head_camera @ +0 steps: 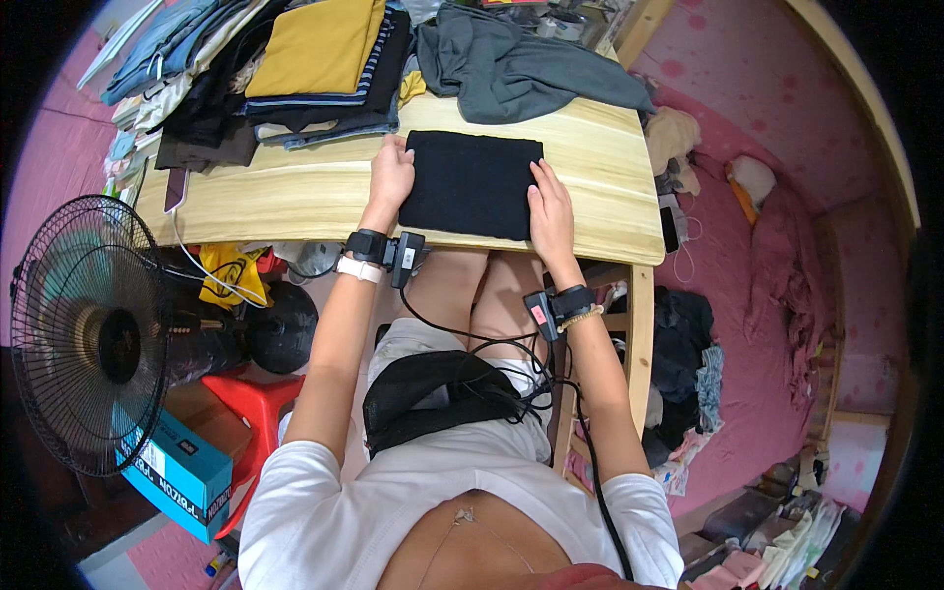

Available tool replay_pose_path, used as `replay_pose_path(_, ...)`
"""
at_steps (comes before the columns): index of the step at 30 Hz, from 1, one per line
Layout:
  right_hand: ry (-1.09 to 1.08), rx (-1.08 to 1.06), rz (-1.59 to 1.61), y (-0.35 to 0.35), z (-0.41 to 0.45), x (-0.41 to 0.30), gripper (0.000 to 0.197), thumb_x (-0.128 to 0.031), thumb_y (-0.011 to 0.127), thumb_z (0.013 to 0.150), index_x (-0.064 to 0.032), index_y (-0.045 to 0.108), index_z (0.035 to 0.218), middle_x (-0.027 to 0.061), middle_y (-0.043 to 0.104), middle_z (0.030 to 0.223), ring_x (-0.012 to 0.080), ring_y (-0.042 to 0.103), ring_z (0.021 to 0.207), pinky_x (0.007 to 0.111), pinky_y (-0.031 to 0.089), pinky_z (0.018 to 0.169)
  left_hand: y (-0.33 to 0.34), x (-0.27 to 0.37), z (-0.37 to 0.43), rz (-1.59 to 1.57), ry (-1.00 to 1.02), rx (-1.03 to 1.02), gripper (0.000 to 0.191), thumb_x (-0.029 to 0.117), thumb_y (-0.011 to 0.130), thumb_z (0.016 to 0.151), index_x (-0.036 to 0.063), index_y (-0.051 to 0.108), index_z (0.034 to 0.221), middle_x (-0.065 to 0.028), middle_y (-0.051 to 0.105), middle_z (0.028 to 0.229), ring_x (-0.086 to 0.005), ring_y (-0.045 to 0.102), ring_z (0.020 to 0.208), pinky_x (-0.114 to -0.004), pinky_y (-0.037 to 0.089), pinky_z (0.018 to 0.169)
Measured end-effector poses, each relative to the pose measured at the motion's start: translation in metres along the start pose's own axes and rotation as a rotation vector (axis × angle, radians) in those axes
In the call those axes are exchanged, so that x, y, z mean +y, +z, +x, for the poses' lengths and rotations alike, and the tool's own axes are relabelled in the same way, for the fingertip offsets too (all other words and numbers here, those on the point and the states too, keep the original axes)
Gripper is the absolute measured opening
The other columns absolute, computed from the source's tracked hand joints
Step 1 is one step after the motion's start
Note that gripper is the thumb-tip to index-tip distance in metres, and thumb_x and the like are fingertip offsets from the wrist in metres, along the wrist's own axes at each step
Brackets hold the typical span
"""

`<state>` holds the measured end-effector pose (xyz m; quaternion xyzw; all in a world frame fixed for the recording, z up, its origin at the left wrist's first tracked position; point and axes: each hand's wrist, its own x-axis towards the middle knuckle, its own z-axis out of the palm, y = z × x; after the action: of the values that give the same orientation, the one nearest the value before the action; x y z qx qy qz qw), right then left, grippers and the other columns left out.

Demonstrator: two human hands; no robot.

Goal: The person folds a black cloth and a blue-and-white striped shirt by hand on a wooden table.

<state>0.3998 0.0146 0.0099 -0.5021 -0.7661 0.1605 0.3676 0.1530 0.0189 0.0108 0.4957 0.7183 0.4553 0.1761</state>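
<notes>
A neatly folded black garment [472,184] lies flat before me near the front edge of the wooden tabletop [295,199]. At its left edge my left hand [392,171] has curled fingers, with thumb and fingers at the cloth near the upper left corner. Against the opposite edge rests my right hand [552,210], its fingers extended and its fingertips touching the fabric. The underside of the garment is hidden. Each wrist wears a black strap with a small cabled device.
Behind the garment stand stacked folded clothes, topped by a yellow one [317,51]. A crumpled dark green garment [516,66] lies at the back right. A phone [175,190] with a cable lies left. A black fan [96,339] stands left of the table; a bed [745,310] is right.
</notes>
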Motion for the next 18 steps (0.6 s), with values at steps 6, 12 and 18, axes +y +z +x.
replay_pose_path(6,0.138,0.190,0.456,-0.003,0.012,0.024,0.035,-0.017,0.039,0.092,0.0030,0.052,0.118,0.0203,0.046,0.130,0.0315,0.041,0.123,0.034,0.029,0.103,-0.007,0.002,0.002,-0.010,0.226,0.175,0.018,0.001,0.050,0.080,-0.0025,0.052,0.098,-0.0250,0.057,0.095,-0.0392,0.056,0.090,-0.041,0.044,0.080)
replay_pose_path(12,-0.062,0.133,0.026,-0.007,0.036,-0.016,0.038,-0.017,0.047,0.087,0.0021,0.048,0.120,0.0251,0.041,0.130,0.0389,0.039,0.121,0.038,0.031,0.102,0.008,0.038,-0.012,0.343,0.513,-0.175,0.043,0.028,0.049,0.087,0.0056,0.046,0.124,-0.0193,0.039,0.134,-0.0357,0.034,0.125,-0.045,0.026,0.104)
replay_pose_path(18,-0.024,-0.237,-0.483,0.024,0.026,-0.017,0.054,-0.038,0.041,0.089,-0.0105,0.036,0.135,0.0061,0.031,0.143,0.0263,0.024,0.133,0.051,0.024,0.104,0.017,0.023,-0.021,0.499,0.269,-0.277,0.062,0.047,0.044,0.087,0.0141,0.032,0.138,-0.0147,0.026,0.145,-0.0295,0.023,0.134,-0.048,0.020,0.107)
